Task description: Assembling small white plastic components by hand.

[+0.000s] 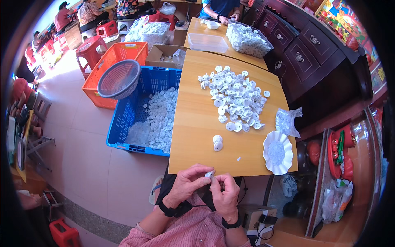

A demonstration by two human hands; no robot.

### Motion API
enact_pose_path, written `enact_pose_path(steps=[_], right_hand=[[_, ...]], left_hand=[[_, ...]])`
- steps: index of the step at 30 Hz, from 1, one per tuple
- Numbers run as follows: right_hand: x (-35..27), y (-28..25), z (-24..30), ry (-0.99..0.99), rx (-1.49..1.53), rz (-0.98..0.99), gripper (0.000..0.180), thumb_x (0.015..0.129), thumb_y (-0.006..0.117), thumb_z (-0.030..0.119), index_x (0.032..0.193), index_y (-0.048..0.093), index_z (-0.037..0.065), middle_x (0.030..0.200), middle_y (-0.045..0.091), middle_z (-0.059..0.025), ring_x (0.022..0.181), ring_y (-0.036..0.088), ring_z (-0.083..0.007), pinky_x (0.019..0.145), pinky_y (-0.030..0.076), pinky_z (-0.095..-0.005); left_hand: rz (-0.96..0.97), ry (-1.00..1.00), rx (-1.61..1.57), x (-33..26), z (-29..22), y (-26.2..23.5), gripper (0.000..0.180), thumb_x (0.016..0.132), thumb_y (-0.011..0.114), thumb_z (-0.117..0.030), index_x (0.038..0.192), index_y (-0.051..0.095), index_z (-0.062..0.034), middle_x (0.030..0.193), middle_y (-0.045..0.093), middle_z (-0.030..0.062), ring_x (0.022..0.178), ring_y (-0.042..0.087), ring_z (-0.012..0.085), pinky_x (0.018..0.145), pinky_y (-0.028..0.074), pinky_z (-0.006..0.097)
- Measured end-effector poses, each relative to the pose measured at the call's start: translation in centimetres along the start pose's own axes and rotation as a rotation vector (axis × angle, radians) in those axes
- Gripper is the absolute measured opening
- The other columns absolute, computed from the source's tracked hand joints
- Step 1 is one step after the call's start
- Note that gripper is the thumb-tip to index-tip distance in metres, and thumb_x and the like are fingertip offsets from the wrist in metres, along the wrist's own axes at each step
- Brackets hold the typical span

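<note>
Your two hands at the table's near edge, seen from above. Your left hand [185,189] is nearly closed, thumb and fingertips pinched on a small white part [209,174]. Your right hand [226,196] meets it from the other side, thumb and forefinger drawn together on the same part, the other fingers curled; how much each hand bears is hidden.

Ahead of your hands spreads the table [191,127]. Just beyond the fingertips lie two white discs [217,143], one overlapping the other, and, ahead of your right hand, a tiny piece [238,159]. Farther ahead, behind both, stands a loose pile [238,99] of white parts. To the right of your right hand, a fluted dish [289,157] holds clear pieces, with a plastic bag [288,122] just past it.

Left and ahead of your left hand, on the floor against the table, a blue crate [117,128] holds many more pale pieces; a grey colander [119,80] sits across its far corner, beside an orange crate [92,89]. A dark cabinet [329,78] bounds the far right.
</note>
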State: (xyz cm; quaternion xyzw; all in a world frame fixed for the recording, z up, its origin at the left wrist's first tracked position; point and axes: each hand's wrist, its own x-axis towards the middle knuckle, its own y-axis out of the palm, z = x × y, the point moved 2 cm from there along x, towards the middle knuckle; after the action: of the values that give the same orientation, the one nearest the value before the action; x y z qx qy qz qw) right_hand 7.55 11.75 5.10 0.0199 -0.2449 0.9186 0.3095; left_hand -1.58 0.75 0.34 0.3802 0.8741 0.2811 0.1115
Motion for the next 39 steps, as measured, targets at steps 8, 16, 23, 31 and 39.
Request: enact_pose_path(steps=[8,16,23,31,39], right_hand=[[-0.2,0.1,-0.4,0.083,0.119,0.07,0.012,0.094,0.064,0.008,0.092,0.057,-0.001,0.075,0.064,-0.0049,0.062,0.061,-0.0084,0.056,0.049,-0.0222],[0.0,0.5,-0.2,0.266,0.417,0.076,0.013,0.097,0.061,0.009,0.098,0.057,-0.003,0.085,0.069,-0.0079,0.068,0.064,-0.0083,0.061,0.052,-0.0217],[0.0,1.2,0.0,0.286,0.416,0.072,0.011,0.096,0.063,0.007,0.096,0.058,-0.002,0.083,0.069,-0.0073,0.067,0.063,-0.0077,0.06,0.052,-0.0211],[0.0,1.6,0.3,0.293,0.377,0.07,0.011,0.096,0.063,0.01,0.096,0.059,-0.001,0.082,0.065,-0.005,0.066,0.062,-0.0079,0.061,0.051,-0.0205],[0.1,0.1,-1.7,0.256,0.301,-0.002,0.011,0.095,0.064,0.008,0.094,0.059,-0.001,0.081,0.065,-0.0046,0.066,0.062,-0.008,0.06,0.052,-0.0209]], left_hand=[[0.03,0.018,0.056,0.0,0.3,-0.6,0.029,0.091,0.068,-0.004,0.119,0.064,0.0011,0.11,0.064,0.0063,0.102,0.061,0.0153,0.092,0.05,0.031],[-0.061,-0.08,-0.136,0.1,-0.3,-0.4,0.027,0.093,0.067,-0.007,0.118,0.064,0.0023,0.102,0.066,0.0054,0.087,0.061,0.0126,0.08,0.052,0.027],[-0.061,-0.062,-0.132,-0.3,-0.1,-1.1,0.029,0.093,0.066,-0.006,0.12,0.063,0.0027,0.109,0.067,0.0076,0.093,0.063,0.0134,0.083,0.053,0.027],[-0.159,-0.057,-0.01,-0.9,-1.4,-2.3,0.029,0.093,0.066,-0.004,0.121,0.064,0.0021,0.104,0.069,0.0059,0.09,0.065,0.0118,0.079,0.055,0.025],[-0.706,0.176,-0.198,0.5,-4.2,-12.5,0.025,0.095,0.065,-0.011,0.116,0.063,0.0024,0.095,0.069,0.0069,0.084,0.067,0.0144,0.069,0.056,0.024]])
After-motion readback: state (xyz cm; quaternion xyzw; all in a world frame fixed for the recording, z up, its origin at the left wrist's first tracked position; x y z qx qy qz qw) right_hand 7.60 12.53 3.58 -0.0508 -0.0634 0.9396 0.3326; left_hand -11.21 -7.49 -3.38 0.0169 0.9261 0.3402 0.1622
